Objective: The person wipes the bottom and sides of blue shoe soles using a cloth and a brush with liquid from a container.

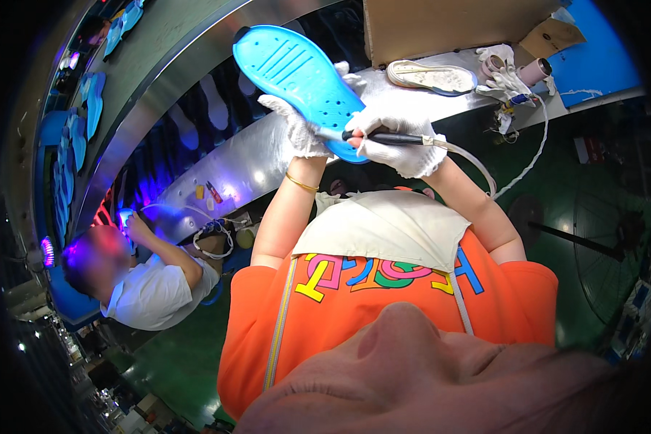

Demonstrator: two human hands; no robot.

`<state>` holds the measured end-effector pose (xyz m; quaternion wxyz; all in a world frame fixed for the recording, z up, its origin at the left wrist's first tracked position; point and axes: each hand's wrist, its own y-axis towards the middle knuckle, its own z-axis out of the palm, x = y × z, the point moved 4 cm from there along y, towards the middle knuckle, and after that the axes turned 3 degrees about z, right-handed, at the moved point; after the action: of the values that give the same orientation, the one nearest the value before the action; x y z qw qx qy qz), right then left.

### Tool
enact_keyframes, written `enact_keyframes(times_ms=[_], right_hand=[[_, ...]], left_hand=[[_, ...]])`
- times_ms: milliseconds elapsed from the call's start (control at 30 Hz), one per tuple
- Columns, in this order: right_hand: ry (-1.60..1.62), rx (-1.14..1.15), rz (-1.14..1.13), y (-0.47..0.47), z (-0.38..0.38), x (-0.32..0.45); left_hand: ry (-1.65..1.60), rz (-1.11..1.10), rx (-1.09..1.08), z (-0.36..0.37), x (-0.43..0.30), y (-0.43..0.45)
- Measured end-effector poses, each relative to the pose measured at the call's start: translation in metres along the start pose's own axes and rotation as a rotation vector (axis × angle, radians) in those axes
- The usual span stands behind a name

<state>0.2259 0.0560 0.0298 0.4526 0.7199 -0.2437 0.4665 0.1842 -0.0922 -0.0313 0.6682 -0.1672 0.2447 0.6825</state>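
Note:
A bright blue shoe sole [304, 76] with holes and ridges is held up above a metal ledge. My left hand [298, 127], in a white glove, grips its edge near the lower end. My right hand [401, 138], gloved with some fingertips bare, holds a black pen-like tool [393, 139] whose pale tip lies against or just above the sole's lower end. A pale hose runs from the tool's back end to the right. White glove fingers [350, 76] show behind the sole's right edge; whose they are I cannot tell.
On the metal ledge [238, 141] lie a white sole [431, 77], gloves [504, 81], tape rolls [531, 70] and red-handled cutters [214, 192]. A cardboard box [439, 27] stands behind. A co-worker [157, 287] sits at the left, beside a conveyor [157, 49]. A fan [602, 244] stands right.

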Motion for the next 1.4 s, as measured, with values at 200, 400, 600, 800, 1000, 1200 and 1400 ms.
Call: enact_keyframes(times_ms=[200,400,600,800,1000,1200,1400], right_hand=[[0.128,-0.069,0.085,0.004,-0.003,-0.011],[0.338,-0.039,0.356,0.005,-0.010,-0.020],[0.168,0.100,0.403,0.007,-0.007,-0.030],[0.335,0.234,0.564,0.010,-0.014,-0.048],[-0.067,0.188,0.297,0.021,-0.007,-0.023],[0.045,0.286,0.427,0.026,-0.009,-0.028],[-0.355,0.239,0.332,0.029,-0.005,-0.023]], left_hand=[[-0.289,0.101,0.274,0.006,-0.022,0.018],[-0.324,0.135,0.526,0.010,-0.038,0.028],[0.075,0.006,0.571,0.000,-0.044,0.032],[0.501,-0.087,0.421,-0.037,-0.041,0.041],[0.425,-0.250,0.461,0.009,-0.048,0.034],[0.598,-0.367,0.283,0.019,-0.045,0.042],[0.526,-0.450,0.159,0.014,-0.040,0.048]])
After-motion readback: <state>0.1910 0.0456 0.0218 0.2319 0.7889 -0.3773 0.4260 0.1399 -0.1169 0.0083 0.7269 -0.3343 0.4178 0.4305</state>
